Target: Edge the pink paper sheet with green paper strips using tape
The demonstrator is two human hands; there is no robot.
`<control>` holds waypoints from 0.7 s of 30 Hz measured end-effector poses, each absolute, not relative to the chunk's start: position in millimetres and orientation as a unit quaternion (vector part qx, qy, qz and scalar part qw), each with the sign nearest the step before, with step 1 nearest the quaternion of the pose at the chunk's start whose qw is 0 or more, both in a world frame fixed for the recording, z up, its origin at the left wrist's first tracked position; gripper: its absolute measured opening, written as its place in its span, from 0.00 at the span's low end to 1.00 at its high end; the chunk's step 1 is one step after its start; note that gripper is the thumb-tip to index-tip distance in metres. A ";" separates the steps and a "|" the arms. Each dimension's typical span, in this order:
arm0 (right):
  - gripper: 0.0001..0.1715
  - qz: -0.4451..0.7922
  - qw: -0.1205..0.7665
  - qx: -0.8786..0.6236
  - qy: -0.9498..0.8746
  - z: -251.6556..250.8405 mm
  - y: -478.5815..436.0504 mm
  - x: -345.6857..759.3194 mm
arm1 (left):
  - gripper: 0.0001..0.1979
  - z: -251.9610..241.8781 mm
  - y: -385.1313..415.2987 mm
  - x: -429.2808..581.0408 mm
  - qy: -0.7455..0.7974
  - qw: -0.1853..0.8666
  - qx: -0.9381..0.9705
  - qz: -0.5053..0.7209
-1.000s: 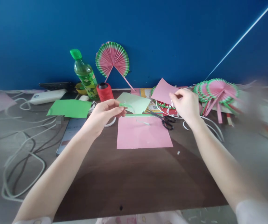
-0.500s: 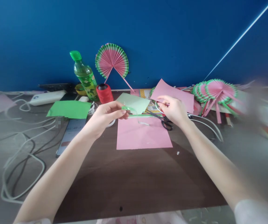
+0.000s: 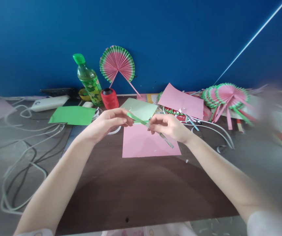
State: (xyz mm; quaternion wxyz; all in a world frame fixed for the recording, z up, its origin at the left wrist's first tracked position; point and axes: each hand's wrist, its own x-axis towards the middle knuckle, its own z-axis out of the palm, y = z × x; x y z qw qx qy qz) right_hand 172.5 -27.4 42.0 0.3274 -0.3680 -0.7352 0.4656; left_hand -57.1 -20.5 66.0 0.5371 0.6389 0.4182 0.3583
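Note:
A narrow green paper strip (image 3: 137, 118) spans the gap between my hands above the pink sheet (image 3: 150, 142). My left hand (image 3: 112, 121) pinches its upper left end between thumb and fingers. At the other end, where the strip looks pale and whitish, the fingers of my right hand (image 3: 164, 126) are closed. A thin greyish strip-like piece (image 3: 166, 141) sticks out below the right fingers; I cannot tell whether it belongs to the green strip. Behind the hands lies a pale green sheet (image 3: 139, 108).
A pink and green folded fan (image 3: 117, 62) leans against the blue wall, with more fans (image 3: 231, 95) at the right. Left stand a red thread spool (image 3: 110, 99) and a green bottle (image 3: 88, 80), near a green sheet (image 3: 72, 115) and white cables (image 3: 42, 170). Another pink sheet (image 3: 182, 100) lies behind.
My right hand has moved left and down to the green strip and closed on its end. The scissors seen beside it before no longer show. My left hand has hardly moved.

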 end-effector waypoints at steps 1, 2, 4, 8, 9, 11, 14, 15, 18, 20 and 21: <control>0.07 0.459 0.322 -0.373 -0.739 43.7 -28.6 172.0 | 0.10 67.4 -20.9 -57.4 0.425 0.517 0.658 0.346; 0.07 0.454 0.314 -0.377 -0.743 45.4 -29.8 171.2 | 0.12 69.1 -22.1 -56.4 0.437 0.485 0.679 0.336; 0.06 0.450 0.299 -0.383 -0.750 48.5 -32.4 168.9 | 0.14 72.1 -27.1 -50.9 0.462 0.402 0.725 0.315; 0.05 0.426 0.285 -0.389 -0.766 52.0 -37.5 164.2 | 0.12 71.8 -39.0 -35.0 0.459 0.313 0.798 0.233; 0.06 0.415 0.282 -0.390 -0.772 52.1 -38.4 163.6 | 0.11 70.7 -40.8 -32.1 0.458 0.311 0.804 0.216; 0.05 0.388 0.287 -0.387 -0.786 51.6 -39.7 163.0 | 0.10 68.5 -42.4 -28.9 0.460 0.324 0.804 0.194; 0.03 0.338 0.316 -0.374 -0.804 48.9 -40.5 163.0 | 0.09 66.8 -41.0 -29.3 0.458 0.354 0.793 0.191; 0.05 0.321 0.329 -0.368 -0.808 47.7 -40.6 162.9 | 0.09 66.5 -40.2 -30.1 0.457 0.364 0.787 0.198; 0.06 0.263 0.360 -0.347 -0.825 44.0 -41.0 162.5 | 0.10 65.5 -38.1 -32.0 0.452 0.410 0.760 0.224; 0.05 0.222 0.381 -0.332 -0.834 42.1 -41.5 162.0 | 0.10 64.6 -37.4 -32.7 0.447 0.446 0.738 0.238; 0.05 0.206 0.391 -0.327 -0.835 41.5 -41.8 161.8 | 0.11 64.3 -37.3 -32.9 0.446 0.461 0.728 0.242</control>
